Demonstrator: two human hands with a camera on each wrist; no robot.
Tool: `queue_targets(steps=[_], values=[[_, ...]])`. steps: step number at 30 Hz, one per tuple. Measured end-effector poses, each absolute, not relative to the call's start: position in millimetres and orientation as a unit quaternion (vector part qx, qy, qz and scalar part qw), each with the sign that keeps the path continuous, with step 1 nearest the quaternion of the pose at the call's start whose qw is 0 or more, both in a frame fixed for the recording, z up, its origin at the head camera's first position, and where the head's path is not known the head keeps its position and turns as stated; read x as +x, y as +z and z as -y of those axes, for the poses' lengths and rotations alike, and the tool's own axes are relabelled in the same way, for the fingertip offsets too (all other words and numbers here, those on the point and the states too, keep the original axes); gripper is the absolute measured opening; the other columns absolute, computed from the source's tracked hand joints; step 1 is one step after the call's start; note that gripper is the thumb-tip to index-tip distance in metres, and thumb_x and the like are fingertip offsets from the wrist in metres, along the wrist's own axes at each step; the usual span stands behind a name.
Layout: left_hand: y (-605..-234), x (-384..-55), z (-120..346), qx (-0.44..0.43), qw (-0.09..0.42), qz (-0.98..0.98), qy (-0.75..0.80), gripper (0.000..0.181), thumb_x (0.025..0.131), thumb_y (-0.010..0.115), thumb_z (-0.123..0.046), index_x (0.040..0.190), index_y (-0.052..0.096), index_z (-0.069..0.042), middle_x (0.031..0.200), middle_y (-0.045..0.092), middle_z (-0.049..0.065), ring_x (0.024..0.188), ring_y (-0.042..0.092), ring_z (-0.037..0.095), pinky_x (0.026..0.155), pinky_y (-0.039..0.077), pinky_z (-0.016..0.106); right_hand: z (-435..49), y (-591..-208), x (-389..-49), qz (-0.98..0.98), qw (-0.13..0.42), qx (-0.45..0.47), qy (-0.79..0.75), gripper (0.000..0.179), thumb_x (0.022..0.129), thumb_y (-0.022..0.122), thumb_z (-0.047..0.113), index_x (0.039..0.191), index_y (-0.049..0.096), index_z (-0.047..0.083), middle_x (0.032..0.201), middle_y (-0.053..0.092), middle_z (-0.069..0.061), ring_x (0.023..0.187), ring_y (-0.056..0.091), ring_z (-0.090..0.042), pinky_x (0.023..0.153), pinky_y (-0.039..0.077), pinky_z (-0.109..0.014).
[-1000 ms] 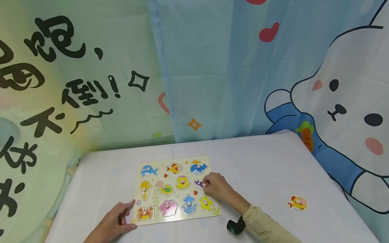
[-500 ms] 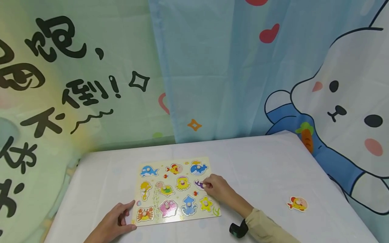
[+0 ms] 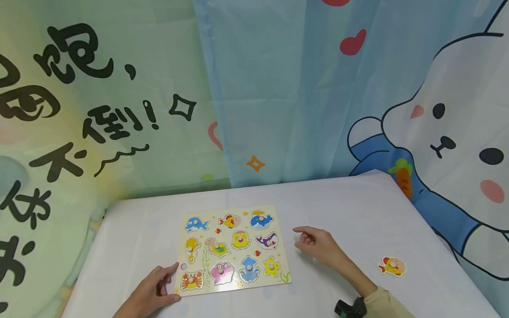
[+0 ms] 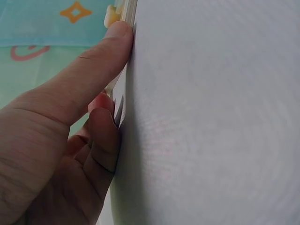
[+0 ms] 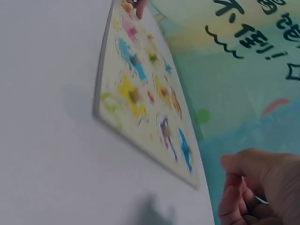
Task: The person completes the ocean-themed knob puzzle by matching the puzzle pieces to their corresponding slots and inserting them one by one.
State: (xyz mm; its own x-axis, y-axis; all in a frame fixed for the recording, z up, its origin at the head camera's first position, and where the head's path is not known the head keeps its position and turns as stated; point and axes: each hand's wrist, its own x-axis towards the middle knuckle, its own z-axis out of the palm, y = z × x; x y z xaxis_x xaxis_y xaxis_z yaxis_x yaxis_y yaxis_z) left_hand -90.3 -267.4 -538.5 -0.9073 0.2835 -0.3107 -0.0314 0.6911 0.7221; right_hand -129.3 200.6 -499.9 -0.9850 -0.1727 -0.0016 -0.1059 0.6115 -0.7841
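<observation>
A cream puzzle board [image 3: 234, 289] lies on the white table, with several knobbed sea-animal pieces in it. My left hand [image 3: 153, 287] rests at its lower left corner. Index finger and thumb touch the board's edge there; the left wrist view shows the thumb laid straight against it. My right hand [image 3: 320, 247] is just off the board's right side, fingers loosely curled, with nothing held. Nearest to it on the board is the purple whale piece [image 3: 268, 241], lying in its place. One loose red-and-yellow fish piece [image 3: 393, 266] lies on the table to the right.
A white cloth covers the table [image 3: 318, 203]. Behind it hangs a printed curtain [image 3: 262, 88] with a large white cartoon animal at the right. A black wrist device [image 3: 351, 308] sits by the right sleeve [image 3: 385, 304].
My right hand has let go of the purple whale piece and moved right, away from the board. The left hand stays at the board's corner, and the fish piece lies where it was.
</observation>
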Motion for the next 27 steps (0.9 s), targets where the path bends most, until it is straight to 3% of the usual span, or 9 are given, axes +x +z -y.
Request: queue_targets(steps=[4, 9, 13, 16, 23, 27], values=[[-540.5, -90.7, 267.9, 0.071, 0.203, -0.895, 0.39, 0.09, 0.072, 0.082, -0.042, 0.144, 0.043, -0.003, 0.096, 0.044, 0.002, 0.071, 0.044, 0.002, 0.062, 0.042, 0.016, -244.3, -499.5, -104.7, -0.901, -0.003, -0.032, -0.432, 0.027, 0.085, 0.071, 0.008, 0.11, 0.069, -0.001, 0.081, 0.061, 0.0, 0.067, 0.048, 0.003, 0.06, 0.047, -0.017], [-539.6, -90.7, 270.5, 0.067, 0.203, -0.894, 0.393, 0.091, 0.071, 0.082, -0.042, 0.144, 0.044, -0.004, 0.095, 0.044, 0.003, 0.071, 0.045, 0.004, 0.061, 0.043, 0.017, -286.2, -512.0, -72.8, -0.911, -0.045, 0.057, -0.407, 0.026, 0.088, 0.07, 0.012, 0.113, 0.068, 0.003, 0.087, 0.062, 0.002, 0.07, 0.05, 0.005, 0.061, 0.047, -0.016], [-538.2, -91.7, 269.6, 0.064, 0.201, -0.895, 0.392, 0.091, 0.071, 0.082, -0.043, 0.144, 0.044, -0.004, 0.094, 0.045, 0.003, 0.071, 0.045, 0.004, 0.062, 0.043, 0.018, -311.8, -524.6, -52.8, -0.922, -0.122, 0.097, -0.354, 0.025, 0.085, 0.071, 0.005, 0.11, 0.069, 0.002, 0.089, 0.059, -0.002, 0.071, 0.048, 0.008, 0.061, 0.043, -0.01], [-537.2, -91.4, 269.1, 0.055, 0.201, -0.897, 0.39, 0.092, 0.07, 0.083, -0.043, 0.144, 0.045, -0.006, 0.094, 0.044, 0.002, 0.071, 0.045, 0.005, 0.061, 0.043, 0.018, -328.1, -534.7, -44.5, -0.926, -0.146, 0.149, -0.314, 0.025, 0.083, 0.072, 0.004, 0.108, 0.068, 0.001, 0.091, 0.056, -0.006, 0.069, 0.042, 0.009, 0.058, 0.039, -0.007], [-536.6, -89.0, 269.3, 0.061, 0.208, -0.893, 0.394, 0.091, 0.072, 0.082, -0.04, 0.144, 0.043, -0.001, 0.095, 0.045, 0.003, 0.07, 0.044, 0.004, 0.061, 0.042, 0.017, -362.1, -551.0, -39.8, -0.905, 0.005, 0.273, -0.326, 0.046, 0.089, 0.068, 0.021, 0.128, 0.057, 0.0, 0.104, 0.059, -0.013, 0.075, 0.046, -0.006, 0.059, 0.041, -0.013], [-537.6, -89.1, 267.8, 0.06, 0.212, -0.892, 0.394, 0.091, 0.072, 0.082, -0.042, 0.144, 0.043, -0.003, 0.096, 0.045, 0.003, 0.07, 0.044, 0.004, 0.061, 0.042, 0.017, -375.4, -556.6, -40.3, -0.885, 0.031, 0.306, -0.35, 0.051, 0.091, 0.067, 0.028, 0.131, 0.054, 0.0, 0.102, 0.063, -0.011, 0.075, 0.049, -0.007, 0.059, 0.043, -0.014]])
